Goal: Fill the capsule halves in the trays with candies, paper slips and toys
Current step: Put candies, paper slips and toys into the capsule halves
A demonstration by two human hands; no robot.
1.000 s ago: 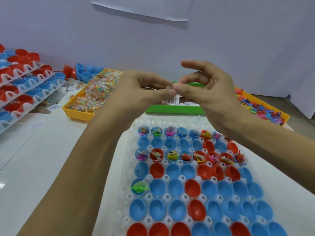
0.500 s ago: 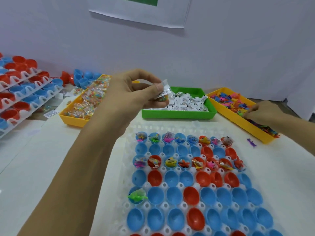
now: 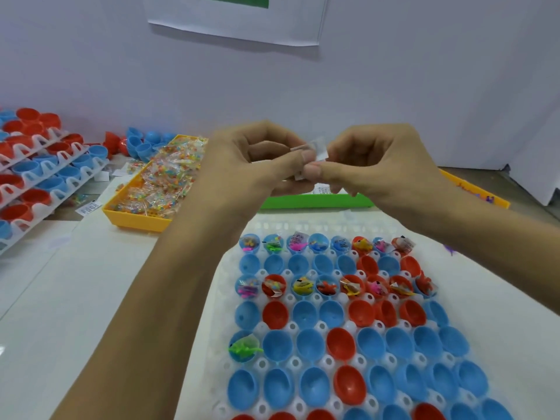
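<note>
My left hand (image 3: 248,165) and my right hand (image 3: 372,165) meet above the far end of the white tray (image 3: 230,298). Both pinch a small clear candy packet with a paper slip (image 3: 315,150) between thumbs and fingertips. The tray holds rows of blue and red capsule halves (image 3: 339,344). The first and third rows carry candy, slips and toys; a green toy (image 3: 244,348) lies in a blue half at the left of the fifth row. The other halves are bare.
A yellow bin of candy packets (image 3: 157,189) sits at the left, a green bin of paper slips (image 3: 318,201) behind my hands, and a yellow toy bin (image 3: 475,189) at the right. Stacked trays of capsule halves (image 3: 39,165) stand far left, loose halves (image 3: 142,144) behind them.
My right hand came back from the toy bin at the right and joined my left hand at the packet. The left hand stayed raised with the packet.
</note>
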